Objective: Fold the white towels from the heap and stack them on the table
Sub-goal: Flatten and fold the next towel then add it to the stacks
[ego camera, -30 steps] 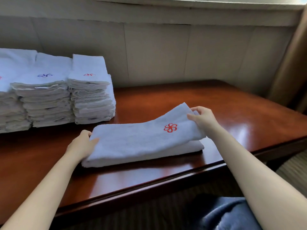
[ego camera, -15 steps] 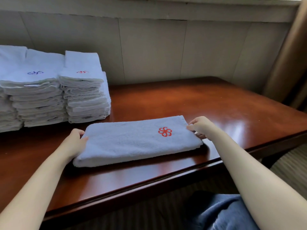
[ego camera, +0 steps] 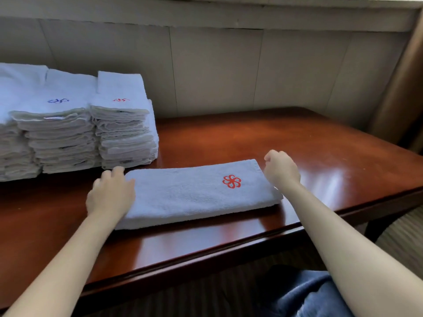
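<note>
A folded white towel (ego camera: 187, 195) with a red flower emblem lies flat on the dark wooden table (ego camera: 251, 138), near its front edge. My left hand (ego camera: 109, 195) lies over the towel's left end with its fingers stretched out toward the stacks; it is blurred. At the towel's far right corner, my right hand (ego camera: 282, 170) has its fingers curled on the cloth. Several stacks of folded white towels (ego camera: 75, 131) stand at the back left against the wall; the top ones show a blue emblem and a red emblem.
A panelled wall (ego camera: 217, 69) runs behind the table. A curtain (ego camera: 398, 88) hangs at the right. Polished tabletop stretches to the right of the towel. My blue-clad knee (ego camera: 304, 294) shows below the table's front edge, over striped carpet.
The lifted upper layer of the towel has been laid down flat. My right hand slid to the far right corner, and my left hand shifted onto the left end.
</note>
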### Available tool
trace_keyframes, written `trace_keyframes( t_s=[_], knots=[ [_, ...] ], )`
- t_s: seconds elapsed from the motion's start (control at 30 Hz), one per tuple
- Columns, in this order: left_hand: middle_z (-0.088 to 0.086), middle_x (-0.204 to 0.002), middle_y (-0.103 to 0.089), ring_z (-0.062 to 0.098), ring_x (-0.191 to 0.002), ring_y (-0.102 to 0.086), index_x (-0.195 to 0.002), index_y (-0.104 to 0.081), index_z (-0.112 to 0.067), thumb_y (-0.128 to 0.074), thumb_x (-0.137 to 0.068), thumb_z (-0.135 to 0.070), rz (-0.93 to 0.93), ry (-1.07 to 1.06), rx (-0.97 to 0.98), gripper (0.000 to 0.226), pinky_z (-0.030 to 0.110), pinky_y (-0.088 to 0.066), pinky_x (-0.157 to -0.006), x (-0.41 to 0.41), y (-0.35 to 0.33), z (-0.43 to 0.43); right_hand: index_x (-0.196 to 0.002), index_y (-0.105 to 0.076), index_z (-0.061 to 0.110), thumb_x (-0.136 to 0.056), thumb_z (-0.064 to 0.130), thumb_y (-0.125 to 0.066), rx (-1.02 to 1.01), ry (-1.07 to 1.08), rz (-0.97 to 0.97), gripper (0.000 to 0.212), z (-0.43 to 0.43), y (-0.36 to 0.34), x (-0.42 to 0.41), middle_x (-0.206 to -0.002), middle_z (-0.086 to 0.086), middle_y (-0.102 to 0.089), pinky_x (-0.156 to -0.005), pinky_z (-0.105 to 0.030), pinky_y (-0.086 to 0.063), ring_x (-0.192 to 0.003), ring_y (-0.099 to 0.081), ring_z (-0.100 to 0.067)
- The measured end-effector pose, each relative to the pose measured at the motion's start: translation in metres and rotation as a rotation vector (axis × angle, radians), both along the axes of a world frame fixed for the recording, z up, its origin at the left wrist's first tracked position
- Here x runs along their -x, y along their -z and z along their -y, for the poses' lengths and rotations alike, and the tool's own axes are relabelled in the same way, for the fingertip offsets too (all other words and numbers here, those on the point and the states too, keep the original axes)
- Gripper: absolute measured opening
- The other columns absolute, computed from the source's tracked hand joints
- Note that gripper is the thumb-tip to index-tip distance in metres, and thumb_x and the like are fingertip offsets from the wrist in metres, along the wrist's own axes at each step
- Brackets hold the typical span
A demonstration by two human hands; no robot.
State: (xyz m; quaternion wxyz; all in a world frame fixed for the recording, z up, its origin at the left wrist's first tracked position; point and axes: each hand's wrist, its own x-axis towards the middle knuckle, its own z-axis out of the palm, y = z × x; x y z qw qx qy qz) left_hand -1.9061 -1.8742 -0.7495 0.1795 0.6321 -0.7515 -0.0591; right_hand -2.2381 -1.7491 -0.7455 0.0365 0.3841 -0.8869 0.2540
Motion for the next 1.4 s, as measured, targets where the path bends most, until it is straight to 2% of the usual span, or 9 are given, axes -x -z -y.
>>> trace_keyframes(
  t_s=[0.07, 0.13, 0.27, 0.5, 0.67, 0.83, 1.1, 1.27, 1.4],
  knots=[
    [0.016, -0.138, -0.046, 0.037, -0.124, -0.042, -0.14, -0.042, -0.014, -0.044, -0.098, -0.034, 0.008, 0.159, 0.114, 0.047, 0.044, -0.035, -0.1, 0.016, -0.006, -0.014, -0.119, -0.058, 0.013, -0.094, 0.01, -0.042, 0.105, -0.114, -0.147, 0.03, 0.006, -0.004, -0.021, -0.12, -0.011, -0.053, -0.077, -0.033, -0.041, -0.11, -0.048, -0.032],
    [0.008, -0.148, -0.039, 0.025, -0.136, -0.035, -0.144, -0.038, -0.018, -0.041, -0.099, -0.037, 0.02, 0.39, 0.103, 0.049, 0.035, -0.026, -0.109, 0.034, -0.002, -0.026, -0.129, -0.054, 0.015, -0.099, 0.024, -0.043, 0.073, -0.357, -0.163, 0.034, 0.013, 0.0, -0.047, -0.136, -0.008, -0.049, -0.096, -0.035, -0.038, -0.125, -0.042, -0.028],
    [0.0, -0.161, -0.011, 0.014, -0.147, -0.011, -0.152, -0.018, -0.027, -0.027, -0.101, -0.047, 0.203, 0.538, -0.098, 0.056, 0.035, -0.009, -0.118, 0.048, 0.02, -0.032, -0.149, -0.022, 0.029, -0.102, 0.044, -0.025, -0.38, -0.682, -0.145, 0.05, 0.023, 0.024, -0.076, -0.16, -0.001, -0.01, -0.117, -0.044, -0.006, -0.147, -0.007, -0.022],
    [0.0, -0.161, -0.004, 0.014, -0.148, -0.005, -0.153, -0.011, -0.023, -0.023, -0.1, -0.052, 0.218, 0.445, -0.173, 0.062, 0.036, -0.004, -0.118, 0.04, 0.019, -0.022, -0.149, -0.018, 0.035, -0.101, 0.049, -0.021, -0.424, -0.69, -0.066, 0.051, 0.032, 0.024, -0.075, -0.16, 0.003, -0.005, -0.117, -0.045, 0.0, -0.147, -0.002, -0.021],
    [0.001, -0.16, -0.012, 0.017, -0.147, -0.009, -0.152, -0.018, -0.022, -0.023, -0.1, -0.05, 0.26, 0.371, -0.077, 0.059, 0.04, -0.009, -0.118, 0.032, 0.013, -0.015, -0.141, -0.038, 0.026, -0.1, 0.047, -0.03, -0.312, -0.63, -0.145, 0.047, 0.041, 0.018, -0.079, -0.15, -0.004, -0.032, -0.108, -0.041, -0.028, -0.137, -0.03, -0.027],
    [-0.008, -0.16, -0.005, 0.012, -0.147, -0.002, -0.152, -0.016, -0.026, -0.02, -0.098, -0.054, 0.245, 0.265, -0.157, 0.06, 0.048, -0.012, -0.117, 0.014, 0.021, -0.005, -0.146, -0.029, 0.03, -0.101, 0.048, -0.02, -0.378, -0.6, -0.144, 0.049, 0.052, 0.027, -0.08, -0.158, -0.004, -0.016, -0.116, -0.046, -0.007, -0.145, -0.012, -0.023],
    [-0.002, -0.161, -0.003, 0.024, -0.147, -0.008, -0.153, -0.009, -0.022, -0.032, -0.095, -0.057, 0.029, 0.194, -0.287, 0.072, 0.043, -0.018, -0.117, -0.006, 0.023, 0.009, -0.149, -0.025, 0.024, -0.098, 0.054, -0.02, -0.346, -0.43, -0.035, 0.059, 0.058, 0.026, -0.057, -0.157, -0.007, -0.02, -0.117, -0.046, -0.004, -0.146, -0.009, -0.024],
    [0.012, -0.15, -0.035, 0.031, -0.131, -0.042, -0.151, -0.011, -0.011, -0.065, -0.085, -0.044, -0.328, 0.049, -0.398, 0.091, 0.034, -0.036, -0.102, -0.021, 0.009, 0.014, -0.13, -0.048, 0.02, -0.097, 0.053, -0.024, -0.331, -0.403, -0.064, 0.052, 0.061, 0.026, -0.056, -0.132, -0.008, -0.052, -0.111, -0.046, -0.022, -0.13, -0.035, -0.024],
    [0.007, -0.104, -0.063, 0.02, -0.065, -0.063, -0.138, -0.034, -0.02, -0.084, -0.064, -0.034, -0.599, 0.1, -0.832, 0.09, 0.026, -0.049, -0.054, -0.037, -0.006, 0.002, -0.129, -0.049, 0.019, -0.096, 0.053, -0.028, -0.328, -0.395, -0.056, 0.052, 0.058, 0.019, -0.057, -0.124, -0.009, -0.054, -0.103, -0.041, -0.03, -0.119, -0.045, -0.026]
  ],
)
